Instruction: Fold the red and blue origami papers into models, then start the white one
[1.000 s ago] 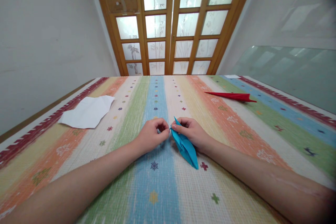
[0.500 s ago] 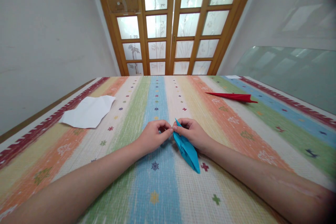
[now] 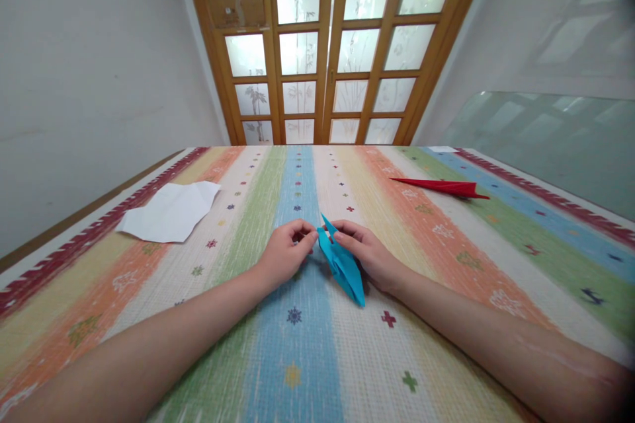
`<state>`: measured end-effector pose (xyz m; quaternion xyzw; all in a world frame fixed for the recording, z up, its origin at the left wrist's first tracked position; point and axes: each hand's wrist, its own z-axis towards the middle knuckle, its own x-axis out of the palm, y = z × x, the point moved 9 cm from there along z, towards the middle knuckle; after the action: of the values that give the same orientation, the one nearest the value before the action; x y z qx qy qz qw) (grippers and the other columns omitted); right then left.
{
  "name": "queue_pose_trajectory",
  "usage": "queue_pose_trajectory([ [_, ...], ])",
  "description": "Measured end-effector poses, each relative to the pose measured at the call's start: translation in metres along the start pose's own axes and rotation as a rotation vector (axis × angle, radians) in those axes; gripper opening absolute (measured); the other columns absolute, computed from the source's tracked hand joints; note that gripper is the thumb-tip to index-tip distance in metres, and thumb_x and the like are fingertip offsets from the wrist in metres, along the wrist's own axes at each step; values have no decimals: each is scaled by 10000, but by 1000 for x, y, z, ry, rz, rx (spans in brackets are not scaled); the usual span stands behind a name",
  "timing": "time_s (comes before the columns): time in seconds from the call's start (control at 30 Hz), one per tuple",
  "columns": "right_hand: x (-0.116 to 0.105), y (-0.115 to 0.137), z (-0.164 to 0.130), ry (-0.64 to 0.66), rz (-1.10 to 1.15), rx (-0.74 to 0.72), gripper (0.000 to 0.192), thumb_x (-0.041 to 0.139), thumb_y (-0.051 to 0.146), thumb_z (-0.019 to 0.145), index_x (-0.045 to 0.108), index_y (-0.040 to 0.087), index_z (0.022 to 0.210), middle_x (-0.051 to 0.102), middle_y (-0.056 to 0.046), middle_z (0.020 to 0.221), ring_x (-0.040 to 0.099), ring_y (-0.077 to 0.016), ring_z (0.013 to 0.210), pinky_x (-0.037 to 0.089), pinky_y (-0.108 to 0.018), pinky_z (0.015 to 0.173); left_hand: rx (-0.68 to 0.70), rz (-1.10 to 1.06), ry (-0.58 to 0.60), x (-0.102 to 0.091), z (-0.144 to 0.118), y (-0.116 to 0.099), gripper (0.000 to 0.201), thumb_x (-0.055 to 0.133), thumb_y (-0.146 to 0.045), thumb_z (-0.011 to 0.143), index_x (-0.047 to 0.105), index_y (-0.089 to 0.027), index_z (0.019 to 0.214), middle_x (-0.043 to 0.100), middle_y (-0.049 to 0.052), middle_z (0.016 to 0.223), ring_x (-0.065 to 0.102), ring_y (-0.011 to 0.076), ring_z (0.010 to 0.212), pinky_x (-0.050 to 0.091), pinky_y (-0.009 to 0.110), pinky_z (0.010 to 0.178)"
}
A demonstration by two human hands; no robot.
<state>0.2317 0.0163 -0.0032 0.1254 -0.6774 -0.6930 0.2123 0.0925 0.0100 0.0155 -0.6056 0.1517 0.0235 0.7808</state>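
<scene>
A piece of folded blue paper [image 3: 346,271], long and pointed with two tips at its far end, is between my hands above the striped tablecloth. My right hand [image 3: 370,252] grips it from the right side, thumb on top and fingers behind. My left hand [image 3: 289,250] pinches with thumb and index finger at the left edge of the paper's far end. Its other fingers curl inward, partly hidden.
A crumpled white sheet [image 3: 171,211] lies on the left of the striped tablecloth [image 3: 292,350]. To the right rests a folded red paper plane [image 3: 446,188]. A small white piece [image 3: 441,149] lies at the far right edge. Beyond the table are wooden glazed doors [image 3: 325,46].
The blue paper has shifted slightly left and away from me, and its far end now shows two separate tips. My left hand has moved a little left.
</scene>
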Motion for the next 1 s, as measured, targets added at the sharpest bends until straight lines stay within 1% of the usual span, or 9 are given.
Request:
queue_pose_trajectory([
  [0.2,1,-5,2,5,-10,20,301,750,415,826,671,180,996,643,-14,838,559,-129,705,434,-265,656,-37,-114,-52,-4,1,0,297,568,-443,902,616,-154,856,596,19,746,562,128,606,460,216,472],
  [0.37,-2,-4,2,-35,-22,8,306,763,422,809,677,180,976,636,-5,805,556,-127,684,432,-264,640,-59,-208,-88,-5,2,8,323,554,-462,906,629,-154,971,613,46,877,578,131,659,460,207,452],
  [0.47,-1,-4,2,-21,-44,8,308,770,426,804,696,174,964,668,-27,843,578,-138,711,449,-270,659,-53,-186,-37,-1,3,11,345,642,-445,857,646,-155,1044,629,43,858,587,138,684,464,204,476],
  [0.57,-1,-6,2,14,-71,-7,304,781,423,796,722,170,953,686,-38,859,582,-136,708,451,-261,648,-57,-175,-6,1,5,12,325,697,-414,812,674,-141,986,615,26,780,552,122,629,454,205,481],
  [0.67,1,-11,3,80,37,26,380,682,519,857,738,159,965,665,-39,767,572,-139,652,441,-258,590,-87,-226,38,3,7,14,295,721,-380,770,682,-135,929,601,11,731,525,110,588,451,211,481],
  [0.73,0,-13,4,81,152,57,438,618,560,881,743,146,951,646,-42,713,576,-146,633,447,-262,575,-95,-260,98,7,7,14,280,730,-358,749,684,-136,914,604,10,734,530,109,596,452,211,490],
  [0.83,-6,-12,5,12,212,60,303,701,448,836,742,154,898,625,-18,676,542,-118,578,422,-235,533,-71,-270,161,10,7,13,256,728,-357,754,690,-138,882,595,2,725,507,93,573,427,202,485],
  [0.9,-5,-10,4,2,218,57,194,750,350,800,733,176,885,626,-1,683,532,-104,564,414,-224,522,-50,-257,182,11,7,11,252,729,-368,766,695,-141,871,569,-15,683,474,76,528,395,194,472],
  [1.0,0,-6,2,35,244,42,179,773,283,783,726,199,934,686,-25,854,625,-131,729,491,-246,663,-41,-240,212,13,7,8,241,736,-365,770,686,-144,854,534,-36,626,460,65,492,376,188,469],
])
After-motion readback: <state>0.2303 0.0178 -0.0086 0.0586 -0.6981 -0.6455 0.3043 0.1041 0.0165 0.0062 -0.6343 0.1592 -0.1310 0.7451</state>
